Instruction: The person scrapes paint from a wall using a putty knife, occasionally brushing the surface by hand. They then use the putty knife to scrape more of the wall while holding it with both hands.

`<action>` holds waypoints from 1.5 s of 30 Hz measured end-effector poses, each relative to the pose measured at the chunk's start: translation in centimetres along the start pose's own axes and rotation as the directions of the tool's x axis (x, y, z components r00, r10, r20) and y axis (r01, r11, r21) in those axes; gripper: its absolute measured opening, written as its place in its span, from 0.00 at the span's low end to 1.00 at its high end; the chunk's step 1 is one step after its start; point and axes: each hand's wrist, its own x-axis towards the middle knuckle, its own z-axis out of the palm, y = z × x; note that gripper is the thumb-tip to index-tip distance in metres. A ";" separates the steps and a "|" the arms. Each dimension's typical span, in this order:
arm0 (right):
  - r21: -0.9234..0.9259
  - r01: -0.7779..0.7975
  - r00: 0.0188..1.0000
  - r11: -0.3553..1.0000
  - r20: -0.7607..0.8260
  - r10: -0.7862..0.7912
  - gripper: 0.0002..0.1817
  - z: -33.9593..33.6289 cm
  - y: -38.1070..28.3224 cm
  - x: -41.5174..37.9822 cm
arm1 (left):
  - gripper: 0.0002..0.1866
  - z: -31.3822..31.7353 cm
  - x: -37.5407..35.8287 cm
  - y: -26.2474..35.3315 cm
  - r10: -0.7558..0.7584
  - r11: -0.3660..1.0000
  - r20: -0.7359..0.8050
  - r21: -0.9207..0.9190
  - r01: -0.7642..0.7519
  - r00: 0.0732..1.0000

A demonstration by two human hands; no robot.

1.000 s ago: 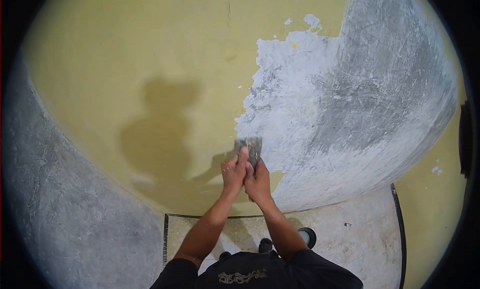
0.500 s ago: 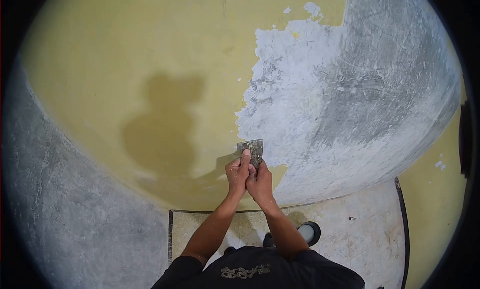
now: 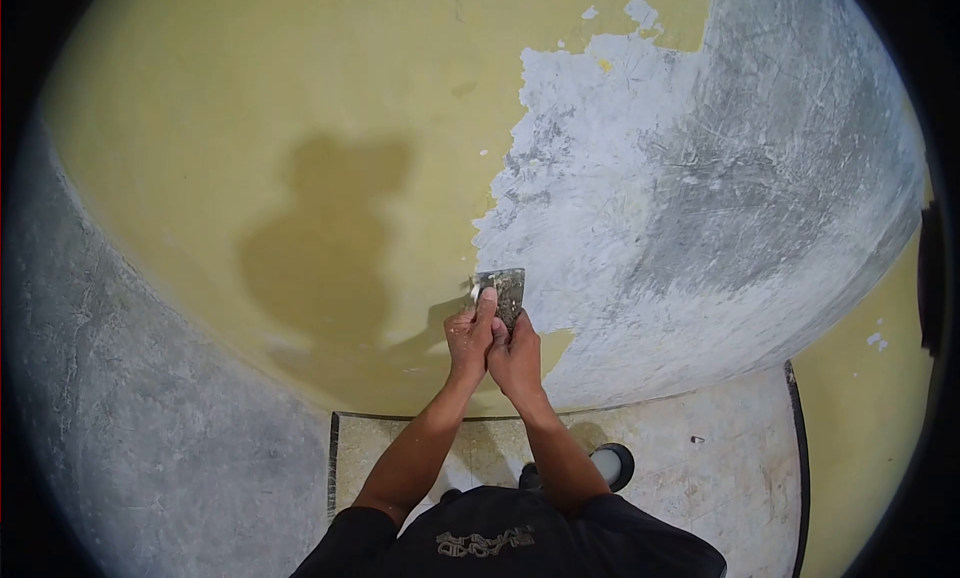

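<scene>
Both hands are closed on a paint scraper (image 3: 507,286), a dirty, flat metal blade whose handle is hidden in the fingers. My left hand (image 3: 467,346) has its thumb laid along the blade's left side. Close against it, my right hand (image 3: 517,354) grips from the right. The blade's top edge lies at the ragged border between yellow paint (image 3: 200,178) and the bared white and grey wall (image 3: 590,198). A small pale flake shows at the blade's left corner. Bits of debris speckle my left hand.
A dark-rimmed round container (image 3: 612,466) with whitish contents stands on the pale tiled floor (image 3: 720,458), beside my right forearm. Bare grey wall (image 3: 160,378) runs along the left. A small object (image 3: 697,440) lies on the floor. My shadow falls on the yellow paint.
My hands and the scraper have shifted slightly up along the paint border. A pale flake has come up at the blade's left corner. The view has moved a little.
</scene>
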 end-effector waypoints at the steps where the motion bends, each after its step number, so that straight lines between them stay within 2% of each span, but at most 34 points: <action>1: -0.035 -0.015 1.000 0.999 0.017 0.015 0.10 -0.3 0.4 -0.7 | 0.28 -0.1 0.1 0.0 0.056 0.992 0.001 0.113 -0.056 0.998; 3: -0.065 -0.008 1.000 0.998 0.028 0.009 0.10 -0.1 0.9 -0.3 | 0.28 0.3 0.5 -1.8 0.029 0.992 -0.030 0.120 -0.026 0.999; 5: 0.044 0.030 0.999 0.999 0.011 -0.030 0.11 -0.2 0.9 -0.4 | 0.29 0.9 0.0 -1.6 -0.040 0.984 -0.052 -0.178 0.030 0.998; 6: -0.013 0.020 0.999 1.000 0.033 -0.020 0.11 -0.3 0.0 0.0 | 0.27 0.6 0.4 -0.9 -0.007 0.996 -0.064 -0.092 0.001 0.998; 9: 0.055 0.022 1.000 0.998 0.007 -0.022 0.11 0.4 -1.4 0.6 | 0.22 -0.1 0.5 1.6 0.002 0.988 0.012 -0.154 -0.001 1.000; 10: 0.062 0.032 0.999 0.998 0.005 -0.033 0.11 0.4 -1.1 0.4 | 0.21 -0.4 0.9 0.7 0.113 0.993 -0.034 0.027 -0.112 0.993; 11: 0.060 0.007 1.000 0.998 0.022 -0.008 0.11 0.3 -0.3 -0.3 | 0.21 -0.3 0.9 0.1 0.127 0.992 -0.033 0.026 -0.126 0.991; 13: 0.054 -0.020 0.999 0.998 0.039 0.018 0.10 0.2 0.1 -0.4 | 0.20 0.5 0.3 -0.9 0.078 0.978 -0.101 -0.184 -0.096 0.992; 14: 0.058 0.013 1.000 0.998 0.026 -0.015 0.10 0.2 0.0 -0.2 | 0.19 0.3 0.3 -0.7 -0.008 0.974 -0.054 -0.226 -0.005 0.998; 17: 0.094 0.025 0.999 0.995 0.028 -0.028 0.09 0.4 -2.1 0.6 | 0.20 -0.2 0.9 3.4 0.005 0.976 0.015 -0.216 -0.002 1.000; 18: 0.127 0.019 0.999 0.992 0.035 -0.023 0.09 0.5 -2.8 1.1 | 0.21 -0.5 1.2 2.9 0.014 0.995 0.012 -0.103 -0.012 1.000; 19: 0.131 0.030 0.999 0.991 0.033 -0.034 0.09 0.6 -2.6 0.9 | 0.21 -0.5 1.3 2.2 0.025 0.994 0.011 -0.106 -0.024 1.000; 21: 0.217 0.059 0.998 0.974 -0.005 -0.059 0.10 0.6 -2.0 -0.1 | 0.22 -0.2 0.9 1.1 0.098 0.990 -0.087 -0.094 -0.106 0.991; 22: 0.219 0.062 0.998 0.974 -0.007 -0.062 0.10 0.5 -1.9 0.2 | 0.22 -0.5 0.9 0.8 0.062 0.994 -0.057 -0.084 -0.067 0.996; 23: 0.171 -0.005 0.999 0.985 0.049 -0.004 0.10 0.3 -2.4 0.5 | 0.22 -0.5 0.8 1.9 0.063 0.994 -0.056 -0.084 -0.067 0.996; 25: 0.114 -0.078 0.993 0.990 0.101 0.066 0.11 0.4 -2.8 1.0 | 0.18 -0.1 1.0 4.8 -0.011 0.982 -0.049 -0.191 0.002 0.999; 26: 0.184 -0.073 0.995 0.980 0.079 0.059 0.11 0.8 -3.0 1.0 | 0.18 -0.6 1.3 4.7 -0.034 0.980 0.029 -0.193 0.039 0.999; 27: 0.256 -0.057 0.997 0.965 0.056 0.044 0.11 1.1 -3.2 1.2 | 0.18 -0.5 1.6 4.2 -0.033 0.980 0.031 -0.195 0.039 0.999; 29: 0.200 -0.074 0.995 0.977 0.074 0.060 0.11 0.4 -3.2 0.6 | 0.24 -0.6 2.1 2.6 0.014 0.996 -0.006 -0.088 -0.014 1.000; 30: 0.147 -0.088 0.993 0.985 0.089 0.076 0.11 0.3 -3.2 0.4 | 0.24 -0.5 2.2 1.6 0.022 0.996 0.000 -0.085 -0.022 1.000; 32: 0.167 -0.044 0.997 0.985 0.065 0.034 0.10 0.5 -3.1 0.6 | 0.26 -0.1 2.3 0.0 0.101 0.990 -0.049 -0.093 -0.105 0.994; 33: 0.174 -0.011 0.998 0.985 0.055 0.002 0.09 0.3 -3.1 0.7 | 0.26 0.1 1.7 2.3 0.106 0.989 -0.044 -0.100 -0.110 0.993; 35: 0.137 0.043 0.999 0.990 0.024 -0.046 0.09 0.7 -4.5 2.3 | 0.28 0.0 0.9 6.7 0.142 0.989 -0.036 0.048 -0.140 0.989; 36: 0.104 0.082 0.997 0.991 0.002 -0.083 0.09 0.8 -5.0 2.5 | 0.29 -0.3 2.6 5.5 0.056 0.998 -0.003 0.007 -0.056 0.998; 37: 0.104 0.080 0.997 0.991 0.003 -0.081 0.09 0.6 -5.3 2.3 | 0.29 -0.4 2.3 5.7 0.054 0.999 -0.003 0.008 -0.054 0.999; 40: 0.131 0.033 0.999 0.991 0.026 -0.037 0.09 0.5 -5.1 1.6 | 0.29 -0.7 1.0 6.1 0.172 0.972 -0.009 0.163 -0.169 0.985; 41: 0.131 0.020 0.999 0.991 0.022 -0.023 0.09 0.6 -3.8 1.0 | 0.29 -0.5 1.1 5.1 0.180 0.971 -0.007 0.162 -0.177 0.984; 43: 0.130 0.003 1.000 0.991 0.017 -0.005 0.10 0.4 -3.5 0.9 | 0.26 -0.3 1.5 3.1 0.008 0.997 0.021 -0.075 -0.006 1.000; 45: 0.128 -0.116 0.988 0.985 0.118 0.101 0.10 -0.3 -4.8 1.3 | 0.23 -0.6 1.2 4.4 0.011 1.000 0.020 -0.027 -0.010 1.000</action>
